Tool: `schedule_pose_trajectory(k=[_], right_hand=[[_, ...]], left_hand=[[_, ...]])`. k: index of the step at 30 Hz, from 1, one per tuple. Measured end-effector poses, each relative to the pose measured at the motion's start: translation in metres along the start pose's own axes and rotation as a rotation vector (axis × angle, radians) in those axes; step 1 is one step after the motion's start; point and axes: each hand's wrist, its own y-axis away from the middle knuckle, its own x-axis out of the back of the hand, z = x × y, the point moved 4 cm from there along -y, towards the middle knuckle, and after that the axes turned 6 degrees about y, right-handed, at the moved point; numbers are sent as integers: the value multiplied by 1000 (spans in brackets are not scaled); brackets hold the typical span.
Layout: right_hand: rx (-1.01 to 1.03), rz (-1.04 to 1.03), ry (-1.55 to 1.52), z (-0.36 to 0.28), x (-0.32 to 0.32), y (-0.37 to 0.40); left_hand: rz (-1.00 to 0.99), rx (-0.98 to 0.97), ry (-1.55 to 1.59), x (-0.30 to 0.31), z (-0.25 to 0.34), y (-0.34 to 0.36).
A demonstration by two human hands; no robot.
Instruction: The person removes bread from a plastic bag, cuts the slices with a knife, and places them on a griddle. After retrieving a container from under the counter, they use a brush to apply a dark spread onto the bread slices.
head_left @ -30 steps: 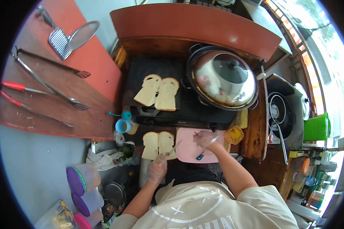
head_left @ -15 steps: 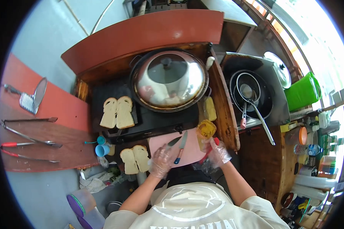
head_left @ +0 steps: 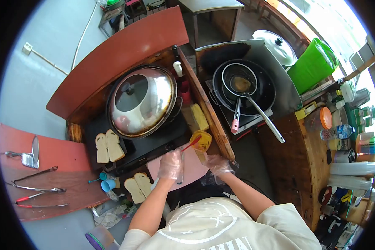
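Note:
Over the pink board, my left hand, in a clear glove, closes on the handle of a red spatula. The spatula's tip reaches a tub of yellow spread. Below the tub is my gloved right hand, close to its lower edge; its fingers are partly hidden, so its grip cannot be made out. A yellow block in a wrapper lies above the tub. Two bread slices sit on the black griddle, and two more lie left of the board.
A lidded pan stands on the griddle. Right of the wooden edge, a strainer rests in a black wok. Tongs lie on the red shelf at left; blue cups stand near the bread.
The view has turned right. The red spatula, earlier at my right hand, is now in my left hand and reaches the tub. My left hand has come closer to the tub.

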Motion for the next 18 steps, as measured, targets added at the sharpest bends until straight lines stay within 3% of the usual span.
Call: schedule_pose_trajectory(k=[1,3,4,5,7,10,12,16,18], right_hand=[[-3,3,-7,1,-1,0],[197,314,-269,4,-3,-10],[318,474,-222,3,-5,-21],[313,474,-228,-1,-8,-25],[117,643,-129,-2,-8,-31],[99,565,-247,13,-22,-64],[149,547,-301,15,-25,-74],[270,440,-408,4,-19,-76],[356,533,-318,0,-18,-73]], left_hand=[[-5,-6,-3,-8,3,-10],[-69,-54,-154,-34,6,-28],[-73,-58,-157,-43,6,-35],[-135,-72,-239,-52,8,-39],[-205,-89,-326,-55,19,-48],[-359,-140,-502,-48,43,-59],[-314,-47,-392,-51,45,-68],[-394,-58,-379,-65,38,-80],[-338,-31,-168,-64,28,-82]])
